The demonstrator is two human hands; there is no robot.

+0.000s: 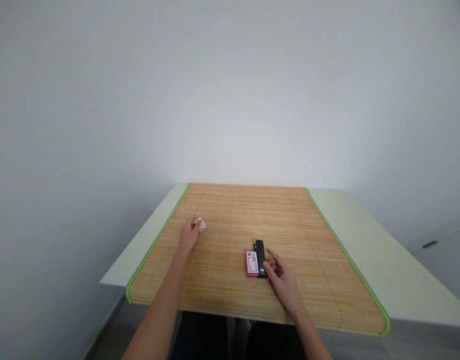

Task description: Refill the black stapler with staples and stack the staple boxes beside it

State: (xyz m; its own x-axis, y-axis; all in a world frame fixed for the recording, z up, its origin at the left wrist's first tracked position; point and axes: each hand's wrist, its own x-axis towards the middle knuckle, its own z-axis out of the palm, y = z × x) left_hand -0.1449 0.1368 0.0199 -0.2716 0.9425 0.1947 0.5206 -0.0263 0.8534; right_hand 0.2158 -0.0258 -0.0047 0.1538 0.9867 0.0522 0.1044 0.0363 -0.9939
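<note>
My left hand reaches out over the left part of a bamboo mat and pinches a small crumpled white-and-red paper at its fingertips. My right hand rests on the mat near the middle, fingers partly spread, its fingertips touching a black stapler that lies lengthwise. A small red-and-white box lies flat against the stapler's left side.
The mat has green edging and covers a pale table that stands against a white wall. A low white cabinet with a dark handle is at the right.
</note>
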